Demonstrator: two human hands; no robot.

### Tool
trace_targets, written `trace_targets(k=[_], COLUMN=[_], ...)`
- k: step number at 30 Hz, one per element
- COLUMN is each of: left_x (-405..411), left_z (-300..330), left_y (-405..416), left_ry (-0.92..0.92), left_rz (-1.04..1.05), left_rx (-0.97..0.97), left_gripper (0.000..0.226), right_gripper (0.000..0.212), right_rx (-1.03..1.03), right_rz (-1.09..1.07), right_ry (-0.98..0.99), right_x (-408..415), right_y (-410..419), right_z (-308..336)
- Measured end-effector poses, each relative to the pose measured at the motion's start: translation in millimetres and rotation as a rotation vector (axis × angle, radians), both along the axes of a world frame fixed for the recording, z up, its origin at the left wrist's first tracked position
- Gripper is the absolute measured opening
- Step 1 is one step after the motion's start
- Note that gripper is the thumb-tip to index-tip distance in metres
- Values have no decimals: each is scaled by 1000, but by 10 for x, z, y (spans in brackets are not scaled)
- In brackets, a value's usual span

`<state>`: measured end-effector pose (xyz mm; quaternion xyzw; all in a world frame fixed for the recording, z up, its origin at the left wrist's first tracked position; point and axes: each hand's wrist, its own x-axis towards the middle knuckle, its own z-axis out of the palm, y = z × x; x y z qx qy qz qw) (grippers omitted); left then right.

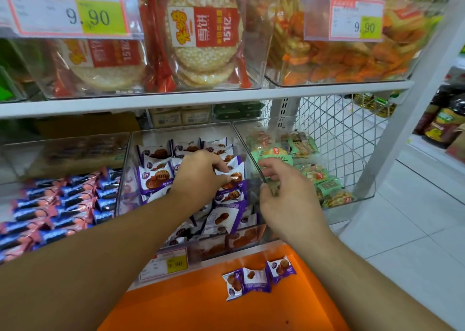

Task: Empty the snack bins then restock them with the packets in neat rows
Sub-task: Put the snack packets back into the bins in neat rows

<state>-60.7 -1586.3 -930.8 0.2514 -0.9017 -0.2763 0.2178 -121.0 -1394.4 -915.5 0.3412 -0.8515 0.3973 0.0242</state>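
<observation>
A clear plastic snack bin on the lower shelf holds several purple-and-white waffle cookie packets. My left hand reaches into it and pinches one purple packet between thumb and fingers. My right hand rests at the bin's right wall with its fingers curled over the clear edge. Below the shelf, three purple packets lie inside an orange crate.
A bin of blue-and-pink packets sits to the left, a bin of green packets to the right. A price tag hangs on the shelf front. The upper shelf carries bins of rice crackers. White tiled floor lies to the right.
</observation>
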Motion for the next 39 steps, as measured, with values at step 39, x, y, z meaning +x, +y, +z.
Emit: trace_targets(k=[39], left_x=[836], left_z=[423], left_y=[187], left_ry=[-26], left_rz=[-218], left_rx=[597], left_gripper=[27], right_gripper=[30], right_rx=[25], right_rz=[180], right_ry=[16], right_x=[236], right_y=[-105], right_z=[154])
